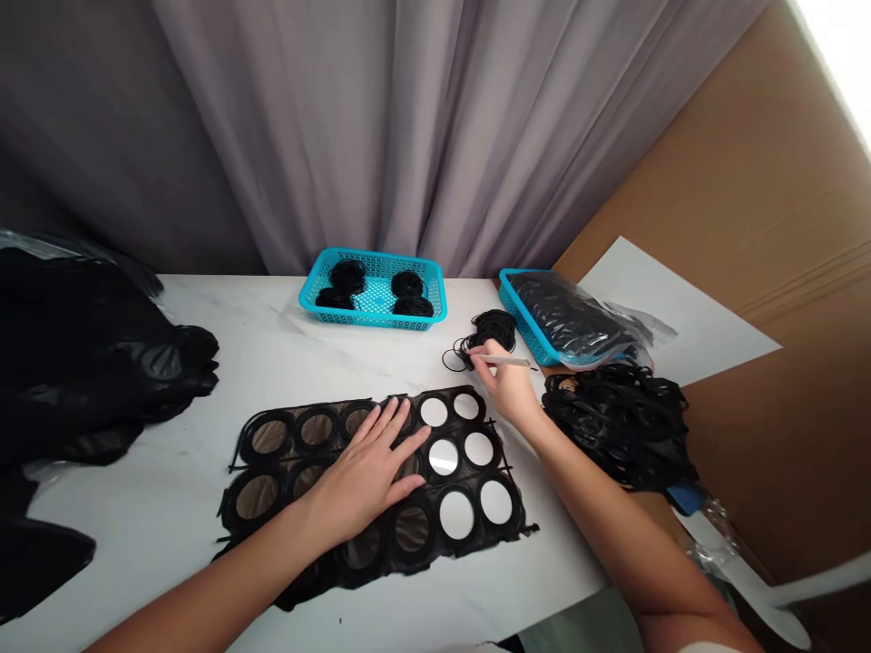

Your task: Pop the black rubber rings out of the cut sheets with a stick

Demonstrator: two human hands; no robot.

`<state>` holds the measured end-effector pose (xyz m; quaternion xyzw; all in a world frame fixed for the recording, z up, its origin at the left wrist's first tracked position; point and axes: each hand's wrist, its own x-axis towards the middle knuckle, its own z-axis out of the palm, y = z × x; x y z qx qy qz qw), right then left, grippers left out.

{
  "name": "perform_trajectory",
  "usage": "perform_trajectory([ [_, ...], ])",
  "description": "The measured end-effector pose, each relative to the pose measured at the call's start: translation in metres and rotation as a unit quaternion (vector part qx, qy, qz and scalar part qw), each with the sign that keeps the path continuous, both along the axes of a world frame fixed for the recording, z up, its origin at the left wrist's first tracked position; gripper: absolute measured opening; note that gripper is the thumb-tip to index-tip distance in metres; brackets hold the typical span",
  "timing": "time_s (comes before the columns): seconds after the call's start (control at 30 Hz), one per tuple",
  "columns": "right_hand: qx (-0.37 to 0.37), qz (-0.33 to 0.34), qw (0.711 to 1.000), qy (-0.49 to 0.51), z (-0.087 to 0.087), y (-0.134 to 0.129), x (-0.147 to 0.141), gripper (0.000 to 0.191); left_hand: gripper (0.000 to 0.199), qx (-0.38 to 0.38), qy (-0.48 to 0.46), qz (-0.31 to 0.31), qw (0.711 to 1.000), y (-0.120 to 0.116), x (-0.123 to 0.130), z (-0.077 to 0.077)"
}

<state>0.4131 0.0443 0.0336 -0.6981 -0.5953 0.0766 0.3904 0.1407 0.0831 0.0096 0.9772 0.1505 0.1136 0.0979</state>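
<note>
A black sheet with rows of round openings lies on the white table; those at its right end show white discs, the others look dark. My left hand rests flat on its middle with the fingers spread and nothing held. Beyond the sheet's upper right corner, my right hand pinches a thin pale tool. The tool's tip is hidden at the fingers, beside a pile of thin black rings. A few loose rings lie left of these fingertips.
A blue basket with several black ring bundles stands at the back. Another blue basket bears a bagged black bundle. Black strips are heaped at the right, black material at the left. Curtain and cardboard stand behind.
</note>
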Motion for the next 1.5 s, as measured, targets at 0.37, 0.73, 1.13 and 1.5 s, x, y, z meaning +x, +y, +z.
perform_trajectory([
  [0.37,-0.111,0.304,0.943,0.071,-0.012,0.003,-0.07,0.009,0.054,0.007,0.004,0.037,0.999,-0.007,-0.044,-0.012],
  [0.73,-0.131,0.332,0.93,0.081,-0.01,0.006,-0.065,0.013,0.054,-0.007,-0.008,0.039,0.999,-0.008,-0.044,-0.013],
  [1.13,-0.047,0.149,0.985,-0.072,-0.022,0.001,-0.066,0.015,0.053,0.005,0.003,0.039,0.999,-0.007,-0.043,-0.013],
  [1.5,-0.107,0.232,0.966,0.029,0.008,-0.05,-0.083,0.012,0.055,-0.012,0.014,-0.007,1.0,-0.04,-0.061,-0.001],
])
